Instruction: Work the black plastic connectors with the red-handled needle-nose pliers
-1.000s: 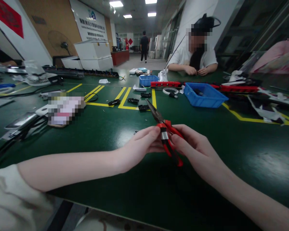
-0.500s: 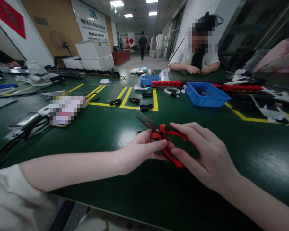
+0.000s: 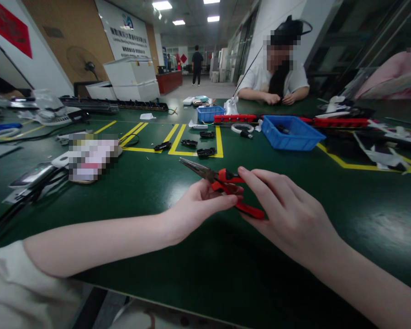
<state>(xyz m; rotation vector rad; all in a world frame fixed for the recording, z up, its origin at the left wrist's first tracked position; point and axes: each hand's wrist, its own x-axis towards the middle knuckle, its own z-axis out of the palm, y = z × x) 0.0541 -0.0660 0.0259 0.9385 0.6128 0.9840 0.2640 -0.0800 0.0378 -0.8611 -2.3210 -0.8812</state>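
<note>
Red-handled needle-nose pliers (image 3: pixel 222 177) are held above the green table, their jaws closed together and pointing up and to the left. Around the pivot and the lower handle, my left hand (image 3: pixel 200 201) grips them with the thumb on top. At the handles, my right hand (image 3: pixel 287 210) closes on the pliers from the right, its index finger along the upper handle and the other fingertips partly hidden. Beyond the jaws lie several small black parts, among them one at the front (image 3: pixel 206 152) and one to the left (image 3: pixel 162 146).
A blue bin (image 3: pixel 292 135) with dark items stands at the right, a smaller blue bin (image 3: pixel 210 113) behind. A phone (image 3: pixel 94 160) and black cables (image 3: pixel 30 194) lie at the left. Across the table (image 3: pixel 150 269) sits a person (image 3: pixel 277 82); another person (image 3: pixel 197 64) stands far back.
The pliers' jaws and handles have come together from being spread. Their tips have swung left, and my right hand has closed in on the handles.
</note>
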